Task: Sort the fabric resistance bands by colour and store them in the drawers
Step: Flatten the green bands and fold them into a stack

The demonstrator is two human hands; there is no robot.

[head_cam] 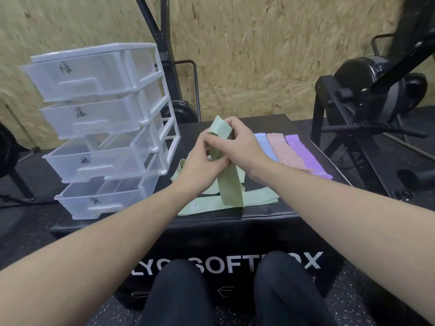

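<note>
Both hands (223,151) — green band (229,184) pinched.

The green band (229,184) is soft matt cloth. The drawers (94,128) are clear, shiny plastic in a white frame. The black box (235,229) looks smooth. The wall (259,55) is rough chipped wood.

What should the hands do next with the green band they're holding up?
Probably finish folding it. Both the left hand and right hand pinch the green band at its top, its lower end hanging onto the black box. The drawers stand pulled open, so folded it could go in.
</note>
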